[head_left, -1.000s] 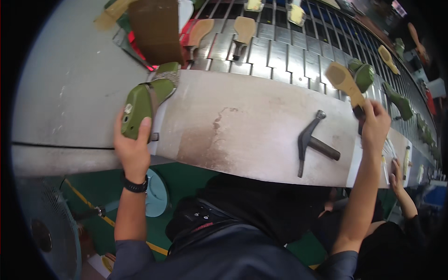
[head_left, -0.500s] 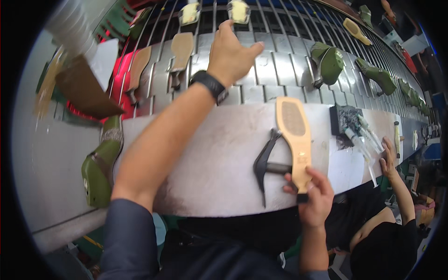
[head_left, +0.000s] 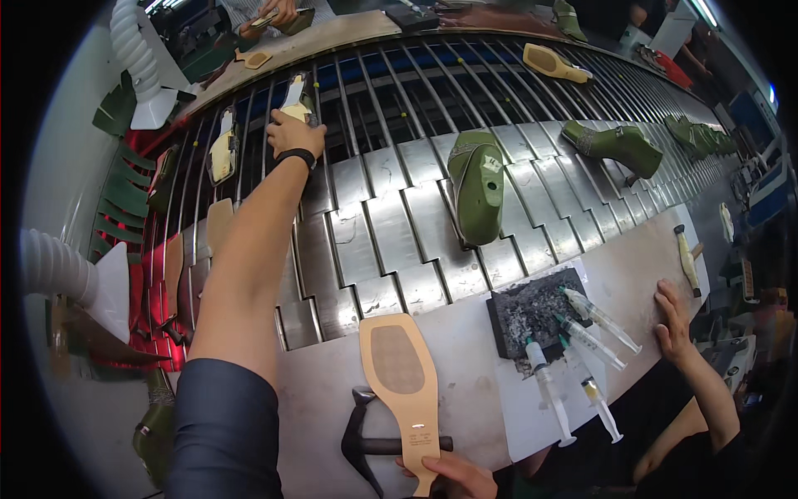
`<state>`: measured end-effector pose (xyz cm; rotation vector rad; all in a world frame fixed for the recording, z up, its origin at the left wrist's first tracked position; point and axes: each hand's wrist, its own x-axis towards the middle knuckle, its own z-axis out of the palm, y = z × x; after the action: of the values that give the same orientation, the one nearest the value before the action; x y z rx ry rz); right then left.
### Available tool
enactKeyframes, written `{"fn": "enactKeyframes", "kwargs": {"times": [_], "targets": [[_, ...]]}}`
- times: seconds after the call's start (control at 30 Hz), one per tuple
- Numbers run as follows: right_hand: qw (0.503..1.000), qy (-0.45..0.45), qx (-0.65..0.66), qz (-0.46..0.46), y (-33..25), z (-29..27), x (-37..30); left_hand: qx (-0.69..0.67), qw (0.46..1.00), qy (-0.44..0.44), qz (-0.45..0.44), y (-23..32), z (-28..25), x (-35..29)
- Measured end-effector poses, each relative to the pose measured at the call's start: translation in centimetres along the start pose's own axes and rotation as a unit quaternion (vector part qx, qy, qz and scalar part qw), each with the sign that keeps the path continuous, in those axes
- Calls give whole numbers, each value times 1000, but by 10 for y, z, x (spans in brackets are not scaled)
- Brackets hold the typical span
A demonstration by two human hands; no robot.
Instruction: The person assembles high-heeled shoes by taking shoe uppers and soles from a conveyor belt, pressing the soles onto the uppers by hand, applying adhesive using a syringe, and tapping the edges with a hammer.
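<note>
My left arm stretches out over the slatted conveyor. At its end my left hand (head_left: 295,140) closes around the near end of a cream shoe piece (head_left: 295,96) with a dark, shiny edge; the fingertips are partly hidden. A similar cream piece (head_left: 223,150) lies just left of it. Down at the bench's near edge, my right hand (head_left: 465,476) pinches the narrow end of a tan insole (head_left: 422,366) with a darker textured oval pad. Beneath the insole lies a hammer (head_left: 356,437), its black head to the left and its handle partly covered.
Green shoe lasts (head_left: 482,195) stand on the conveyor (head_left: 357,237). Several syringes (head_left: 544,391) rest against a black block (head_left: 507,320) on the right of the bench. A neighbour's hand (head_left: 672,320) leans there too. White ducts (head_left: 62,266) hang at left.
My left hand has reached the cream piece and closed on it. The view has shifted, showing more of the conveyor's far side. My right hand still holds the insole.
</note>
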<state>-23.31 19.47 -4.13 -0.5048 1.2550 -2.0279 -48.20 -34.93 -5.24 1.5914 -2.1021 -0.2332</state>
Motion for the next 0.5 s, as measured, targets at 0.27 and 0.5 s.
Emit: {"fn": "enactKeyframes", "kwargs": {"times": [0.27,0.5], "targets": [[963,-86,-246,-68,-28,11,9,-150,980,-83,101,-67,-111,-79],[993,105,10,-49,-27,41,29,-382,894,-56,226,-198,-244,-260]]}}
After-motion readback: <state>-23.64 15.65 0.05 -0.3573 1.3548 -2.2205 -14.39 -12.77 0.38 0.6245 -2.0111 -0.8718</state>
